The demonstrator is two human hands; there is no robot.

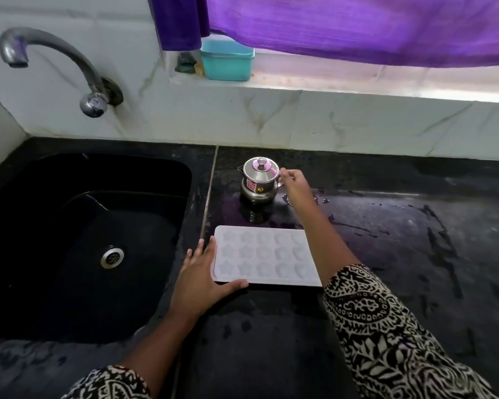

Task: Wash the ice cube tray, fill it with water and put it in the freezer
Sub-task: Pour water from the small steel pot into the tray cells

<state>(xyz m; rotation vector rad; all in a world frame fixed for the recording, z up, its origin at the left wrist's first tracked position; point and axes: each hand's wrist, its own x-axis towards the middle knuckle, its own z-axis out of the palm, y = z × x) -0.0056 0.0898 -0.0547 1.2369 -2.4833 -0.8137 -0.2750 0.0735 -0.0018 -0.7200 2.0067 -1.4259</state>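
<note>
The ice cube tray [264, 254] lies flat on the counter [401, 226] just right of the sink [69, 226]. Your left hand [202, 272] lies spread at its near left corner, thumb along the near edge. Your right hand [296, 182] reaches beyond it, fingers curled round the handle of the steel kettle [260, 180].
</note>
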